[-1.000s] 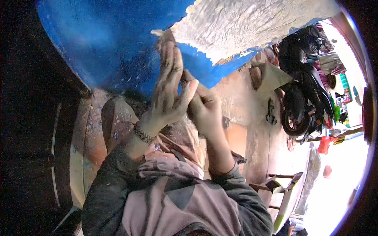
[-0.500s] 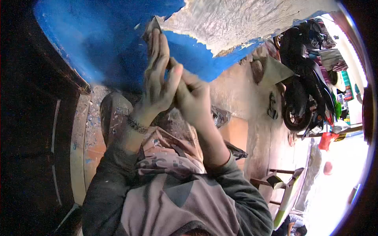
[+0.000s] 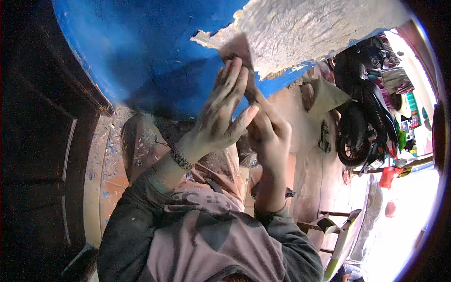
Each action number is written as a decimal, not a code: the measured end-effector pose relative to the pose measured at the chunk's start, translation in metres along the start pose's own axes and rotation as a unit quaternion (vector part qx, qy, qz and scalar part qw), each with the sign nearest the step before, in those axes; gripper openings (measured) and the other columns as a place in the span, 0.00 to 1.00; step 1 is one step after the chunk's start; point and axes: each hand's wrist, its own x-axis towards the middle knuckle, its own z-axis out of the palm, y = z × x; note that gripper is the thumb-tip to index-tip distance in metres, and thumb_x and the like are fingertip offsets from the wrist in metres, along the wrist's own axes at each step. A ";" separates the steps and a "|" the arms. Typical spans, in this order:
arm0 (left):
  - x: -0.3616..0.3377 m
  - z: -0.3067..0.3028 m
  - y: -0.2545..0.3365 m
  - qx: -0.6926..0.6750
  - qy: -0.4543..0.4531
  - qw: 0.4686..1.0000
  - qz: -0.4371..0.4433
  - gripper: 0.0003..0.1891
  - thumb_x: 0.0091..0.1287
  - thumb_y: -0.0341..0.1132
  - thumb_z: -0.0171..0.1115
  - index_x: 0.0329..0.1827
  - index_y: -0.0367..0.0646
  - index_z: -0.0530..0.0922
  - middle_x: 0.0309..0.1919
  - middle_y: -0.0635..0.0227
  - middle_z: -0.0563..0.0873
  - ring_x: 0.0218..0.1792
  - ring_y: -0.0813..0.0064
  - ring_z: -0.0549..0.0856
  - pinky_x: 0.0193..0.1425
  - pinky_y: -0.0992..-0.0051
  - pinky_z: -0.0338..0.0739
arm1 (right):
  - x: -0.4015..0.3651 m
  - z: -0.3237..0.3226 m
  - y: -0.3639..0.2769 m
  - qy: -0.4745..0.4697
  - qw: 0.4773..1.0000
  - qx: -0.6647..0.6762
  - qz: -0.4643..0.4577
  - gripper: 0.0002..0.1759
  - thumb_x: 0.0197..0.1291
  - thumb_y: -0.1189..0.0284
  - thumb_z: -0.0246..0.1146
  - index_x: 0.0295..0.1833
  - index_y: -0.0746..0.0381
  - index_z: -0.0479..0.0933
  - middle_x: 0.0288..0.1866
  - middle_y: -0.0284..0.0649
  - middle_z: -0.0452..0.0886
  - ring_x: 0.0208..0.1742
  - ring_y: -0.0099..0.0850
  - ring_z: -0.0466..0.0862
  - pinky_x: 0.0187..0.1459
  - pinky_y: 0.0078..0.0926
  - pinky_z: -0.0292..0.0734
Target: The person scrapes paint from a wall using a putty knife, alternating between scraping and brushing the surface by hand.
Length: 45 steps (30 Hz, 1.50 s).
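A paint scraper (image 3: 237,49) lies with its blade against the blue painted surface (image 3: 155,51), near the ragged lower edge of a pale bare patch (image 3: 300,28). My right hand (image 3: 271,129) is closed round its handle, which is partly hidden by the fingers. My left hand (image 3: 218,110), with a dark braided band on its wrist, has its fingers stretched out and their tips pressing on the base of the blade. The left thumb reaches across toward my right hand. Small paint flakes speckle the blue surface.
A dark panelled door (image 3: 37,155) stands at the left. Paint chips litter the ledge (image 3: 105,145) beside my knee. To the right are a parked motorcycle (image 3: 359,117), a sandal (image 3: 324,136) and a wooden frame (image 3: 340,239). Part of another person (image 3: 350,272) shows at bottom right.
Both hands and the scraper have moved right and down in the view, from the bare patch's left tip to its lower edge. The view has shifted slightly.
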 end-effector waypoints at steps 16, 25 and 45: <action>-0.013 -0.006 -0.008 0.001 0.020 0.999 -0.042 0.32 0.72 0.43 0.43 0.70 0.23 0.57 0.71 0.34 0.55 0.74 0.39 0.53 0.77 0.52 0.45 | 0.012 0.019 0.003 -0.041 0.995 -0.068 -0.062 0.21 0.68 0.76 0.55 0.65 0.69 0.70 0.62 0.44 0.78 0.57 0.26 0.76 0.61 0.24 0.69; -0.021 -0.010 -0.007 0.003 0.016 0.998 -0.055 0.33 0.73 0.44 0.35 0.73 0.25 0.53 0.73 0.37 0.52 0.75 0.43 0.52 0.77 0.57 0.45 | 0.017 0.027 0.021 -0.034 0.994 -0.036 -0.095 0.20 0.67 0.76 0.56 0.63 0.68 0.72 0.56 0.47 0.82 0.57 0.25 0.78 0.61 0.25 0.69; -0.028 -0.030 -0.033 -0.036 0.250 0.955 -0.155 0.19 0.70 0.37 0.58 0.58 0.33 0.77 0.54 0.46 0.82 0.56 0.52 0.81 0.60 0.64 0.74 | -0.013 0.005 0.014 -0.058 0.990 -0.120 -0.049 0.25 0.62 0.77 0.63 0.66 0.64 0.71 0.45 0.34 0.82 0.41 0.18 0.77 0.45 0.18 0.74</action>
